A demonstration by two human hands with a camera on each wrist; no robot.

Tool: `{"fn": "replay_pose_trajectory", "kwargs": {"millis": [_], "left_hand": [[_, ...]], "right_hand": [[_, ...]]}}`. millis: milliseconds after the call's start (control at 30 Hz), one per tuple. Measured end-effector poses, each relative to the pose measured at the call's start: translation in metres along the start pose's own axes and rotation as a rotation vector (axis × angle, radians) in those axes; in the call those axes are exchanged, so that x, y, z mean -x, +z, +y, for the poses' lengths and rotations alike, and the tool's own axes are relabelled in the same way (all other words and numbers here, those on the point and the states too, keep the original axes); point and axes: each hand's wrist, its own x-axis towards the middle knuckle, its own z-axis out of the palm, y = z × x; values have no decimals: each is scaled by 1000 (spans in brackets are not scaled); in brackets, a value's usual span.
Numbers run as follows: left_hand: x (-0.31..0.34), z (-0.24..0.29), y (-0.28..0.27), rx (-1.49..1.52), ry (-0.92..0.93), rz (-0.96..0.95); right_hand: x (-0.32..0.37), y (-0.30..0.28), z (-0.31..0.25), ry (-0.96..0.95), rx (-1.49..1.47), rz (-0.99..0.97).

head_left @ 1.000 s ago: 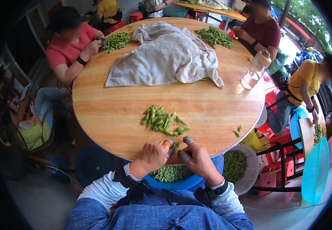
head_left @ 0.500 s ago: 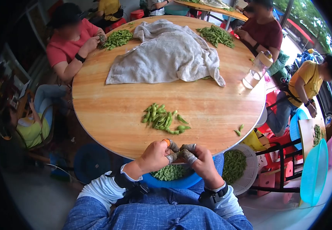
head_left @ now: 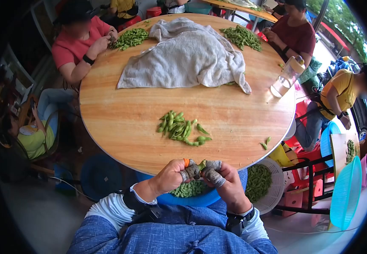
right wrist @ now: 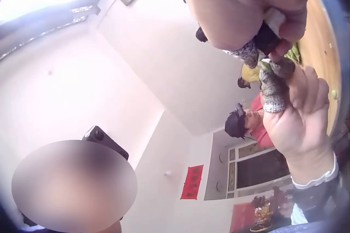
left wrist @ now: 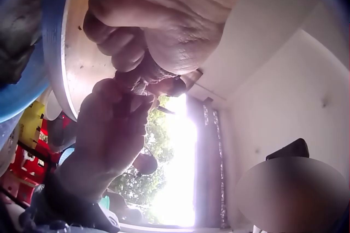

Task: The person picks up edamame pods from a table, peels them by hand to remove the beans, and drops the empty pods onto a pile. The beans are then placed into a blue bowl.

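Note:
A green edamame pod (head_left: 202, 164) sits between my two hands, just off the near table edge. My left hand (head_left: 166, 178) pinches it from one side, an orange band on one finger. From the other side my right hand (head_left: 230, 186) pinches it too. Grey knitted covers (right wrist: 273, 99) wrap the thumb and finger tips. Below the hands, a blue basin (head_left: 211, 198) holds shelled green beans (head_left: 187, 189). A small heap of edamame pods (head_left: 177, 129) lies on the table (head_left: 120, 127) ahead of them. In the left wrist view the fingers hide the pod.
A grey-white cloth (head_left: 183, 63) covers a mound mid-table. More pods heap up (head_left: 243, 38) before two seated people. A clear bottle (head_left: 282, 84) stands at the right edge. By my right leg, a white basket (head_left: 279, 186) holds pods or husks.
The hands first came together below the table edge, then turned so that the green pod shows between the fingertips. The pod heap on the table looks the same.

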Motion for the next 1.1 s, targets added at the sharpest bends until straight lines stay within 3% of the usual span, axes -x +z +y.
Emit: {"fn": "replay_pose_trajectory", "kwargs": {"millis": [267, 867, 967, 1100], "left_hand": [[2, 3, 6, -134, 80, 33], [2, 9, 4, -40, -11, -113], [4, 6, 4, -1027, 243, 125], [10, 5, 6, -1385, 490, 194]], "right_hand": [[0, 6, 1, 6, -21, 48], [-2, 7, 10, 28, -29, 43], [-5, 6, 12, 58, -28, 85], [-5, 7, 13, 69, -82, 121]]}}
